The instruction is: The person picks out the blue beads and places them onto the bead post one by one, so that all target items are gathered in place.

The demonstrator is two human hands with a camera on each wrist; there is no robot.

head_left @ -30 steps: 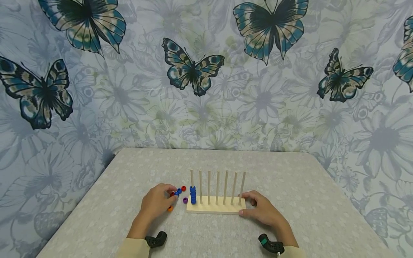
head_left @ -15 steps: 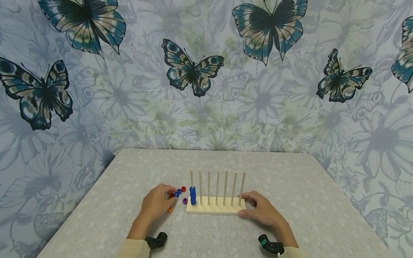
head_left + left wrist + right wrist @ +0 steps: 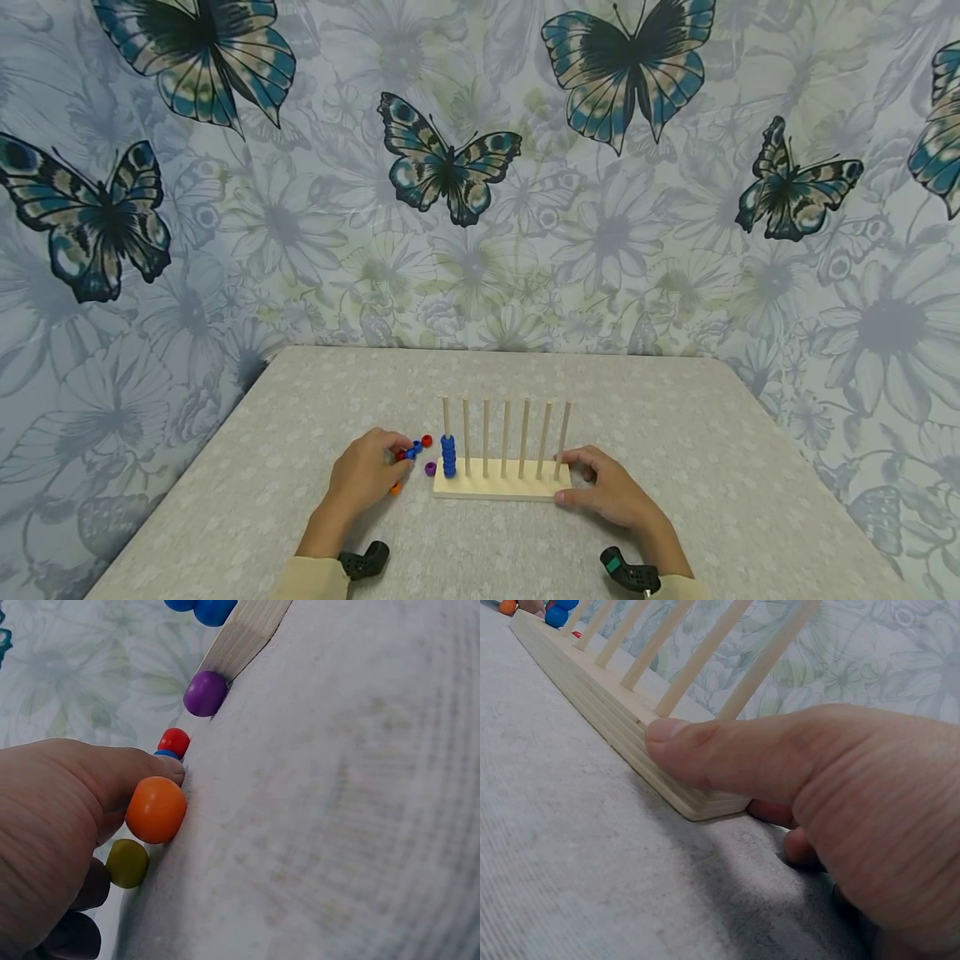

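A wooden abacus stand point(image 3: 502, 481) with a row of upright pegs stands on the table, several blue beads point(image 3: 448, 457) stacked on its leftmost peg. My right hand point(image 3: 606, 486) grips the stand's right end, thumb on the front edge in the right wrist view. Left of the stand, my left hand point(image 3: 365, 473) reaches among loose beads. Its thumb and index finger close around a blue bead point(image 3: 410, 454), mostly hidden behind the thumb in the left wrist view. Near those fingertips lie an orange bead point(image 3: 156, 810), a yellow-green bead point(image 3: 127, 863) and a red bead point(image 3: 174, 741).
A purple bead point(image 3: 431, 469) lies close to the stand's left end. The patterned cloth point(image 3: 637, 400) covers the table up to a butterfly-print backdrop point(image 3: 480, 275). Black devices point(image 3: 364, 560) are strapped to both wrists.
The left thumb has come up toward the index finger, at the blue bead, and covers more of the orange bead. My right hand and the stand stay in place.
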